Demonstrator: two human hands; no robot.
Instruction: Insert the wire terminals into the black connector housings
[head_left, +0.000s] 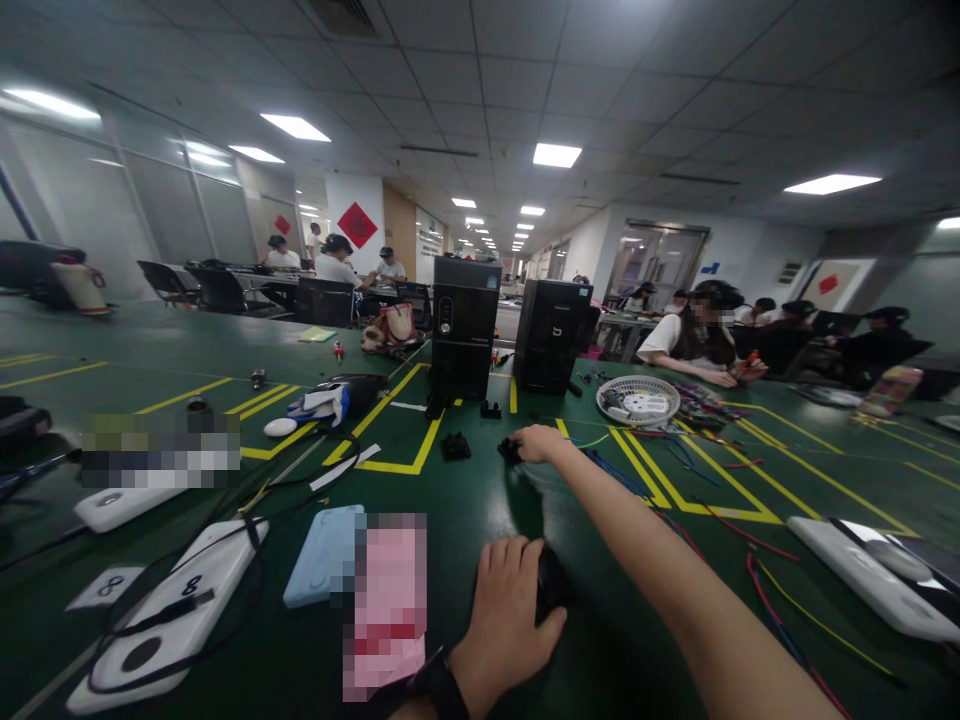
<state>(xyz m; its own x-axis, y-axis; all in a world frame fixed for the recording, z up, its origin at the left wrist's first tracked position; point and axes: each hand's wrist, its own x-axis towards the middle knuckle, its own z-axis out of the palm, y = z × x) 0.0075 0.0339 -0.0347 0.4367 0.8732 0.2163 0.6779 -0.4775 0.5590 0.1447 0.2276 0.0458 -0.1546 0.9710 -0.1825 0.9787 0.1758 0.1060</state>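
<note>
My left hand [501,622], with a black wristwatch [439,685] on its wrist, closes around a black plastic part [553,585] close to me on the green workbench [480,520]. My right hand [536,445] reaches far forward, its fingers over a small black plastic part [510,450]. Much of the part under my right hand is hidden by the fingers. Two similar black pieces [455,446] [490,409] lie a little beyond it, apart from both hands. Loose blue wires [615,475] run just to the right of my right hand.
Two black computer towers [465,328] [551,335] stand ahead. A round white wire-mesh tray [637,400] sits to their right. White slabs [180,600] [870,580], a pale blue case [322,555], and coloured wires lie nearby. A seated co-worker [697,335] reaches over the far bench.
</note>
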